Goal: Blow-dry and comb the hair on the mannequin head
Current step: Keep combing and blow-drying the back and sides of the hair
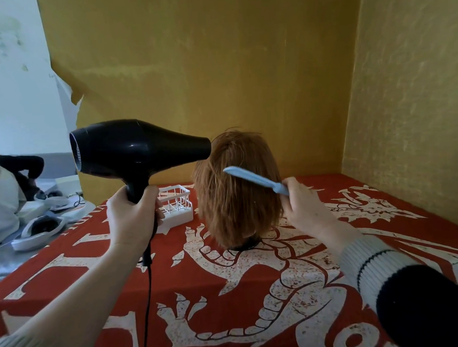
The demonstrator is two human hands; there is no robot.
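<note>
A mannequin head (238, 199) with straight reddish-brown hair stands on a dark base, its back turned toward me. My left hand (134, 216) grips the handle of a black hair dryer (132, 148), held level with its nozzle almost touching the upper left of the hair. Its cord (148, 287) hangs down over the cloth. My right hand (304, 204) holds the handle of a light blue comb (254, 178), whose toothed end lies against the upper right of the hair.
A table under a red cloth with a white dragon print (254, 290) fills the foreground. A small white wire basket (175, 205) stands left of the head. Yellow walls (218, 69) close in behind and at right. Shoes and clutter (36, 226) lie on the floor at left.
</note>
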